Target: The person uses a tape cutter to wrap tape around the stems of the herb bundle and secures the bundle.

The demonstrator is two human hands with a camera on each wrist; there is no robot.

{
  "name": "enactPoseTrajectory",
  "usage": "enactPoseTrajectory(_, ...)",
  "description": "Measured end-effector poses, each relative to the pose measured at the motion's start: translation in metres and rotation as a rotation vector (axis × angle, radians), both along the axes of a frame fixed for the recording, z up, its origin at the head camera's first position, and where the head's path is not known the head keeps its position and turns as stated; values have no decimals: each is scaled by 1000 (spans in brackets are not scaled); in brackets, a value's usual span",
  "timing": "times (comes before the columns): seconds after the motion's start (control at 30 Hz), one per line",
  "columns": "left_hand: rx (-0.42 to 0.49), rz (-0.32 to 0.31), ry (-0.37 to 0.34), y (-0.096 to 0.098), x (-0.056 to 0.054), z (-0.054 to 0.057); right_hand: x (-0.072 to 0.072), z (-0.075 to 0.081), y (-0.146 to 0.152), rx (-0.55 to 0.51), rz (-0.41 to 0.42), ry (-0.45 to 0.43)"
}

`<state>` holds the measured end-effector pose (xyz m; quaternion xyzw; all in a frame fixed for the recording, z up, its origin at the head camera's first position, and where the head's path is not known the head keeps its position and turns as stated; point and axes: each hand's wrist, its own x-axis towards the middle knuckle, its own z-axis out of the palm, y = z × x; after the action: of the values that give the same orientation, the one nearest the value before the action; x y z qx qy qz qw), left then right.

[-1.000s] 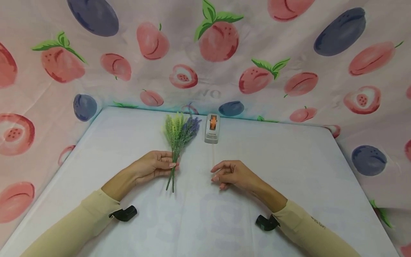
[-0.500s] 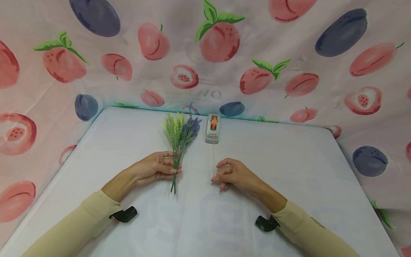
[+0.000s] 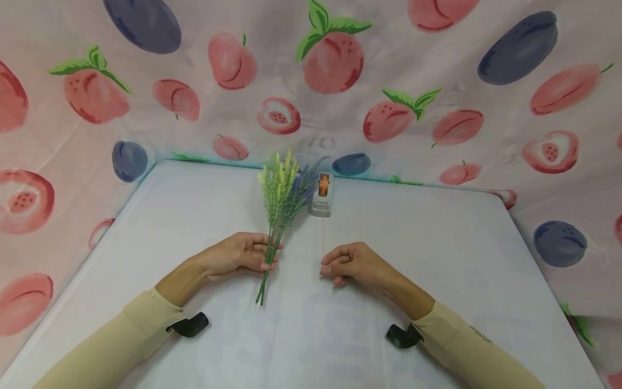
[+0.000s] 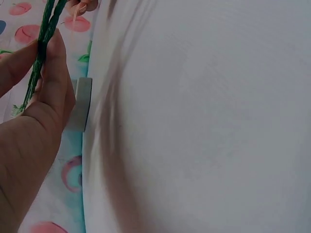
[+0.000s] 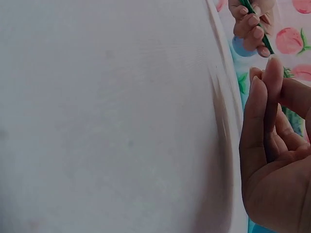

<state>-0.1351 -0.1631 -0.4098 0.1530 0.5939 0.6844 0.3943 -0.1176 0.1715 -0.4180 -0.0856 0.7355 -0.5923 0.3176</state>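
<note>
My left hand (image 3: 240, 256) pinches the green stems of a bunch of artificial flowers (image 3: 279, 192) between thumb and fingers. The yellow and purple heads point away from me, and the purple ones overlap the tape dispenser (image 3: 320, 208) in the head view. Crossed stems (image 4: 44, 34) pass through the fingers in the left wrist view. From the grey dispenser with its orange roll, a faint clear strip of tape (image 3: 323, 235) runs towards me. My right hand (image 3: 355, 265) pinches the strip's near end with thumb and fingertips. That strip hangs from the right fingertips (image 4: 81, 8) in the left wrist view.
The white table (image 3: 437, 237) stretches under both hands, with its far edge just behind the dispenser. A fruit-print cloth (image 3: 272, 65) rises behind it and at the sides. Black camera mounts (image 3: 191, 324) stick out from both sleeves.
The flower bunch has shifted right and its heads have tilted right, towards the dispenser. My left hand moved slightly right with it. My right hand has barely moved, its index finger drawing towards the thumb.
</note>
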Motion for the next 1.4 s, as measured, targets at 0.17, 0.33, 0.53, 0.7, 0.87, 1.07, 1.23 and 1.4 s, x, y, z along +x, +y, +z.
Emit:
enactPoseTrajectory(0.17, 14, -46, 66, 6, -1, 6, -1, 0, -1, -9, -9, -12)
enactPoseTrajectory(0.33, 14, -98, 122, 15, -4, 10, -1, 1, -1, -23, -9, -26)
enactPoseTrajectory(0.53, -9, -143, 151, 27, -7, 14, 1, 3, -2, -23, -11, -20)
enactPoseTrajectory(0.7, -27, -159, 174, 37, -9, 16, 2, 3, -2, -25, -6, -12)
enactPoseTrajectory(0.87, -47, -160, 201, 49, -12, 18, 2, 2, -2, -26, -10, -18)
enactPoseTrajectory(1.07, -81, -121, 215, 60, -14, 15, 3, 2, -4, -29, -28, -33)
enactPoseTrajectory(1.23, -93, -63, 249, 65, -14, 12, 4, 2, -4, -48, -28, -30)
enactPoseTrajectory(1.4, -63, -1, 227, 70, -13, 11, 5, 2, -5, -48, -18, -22)
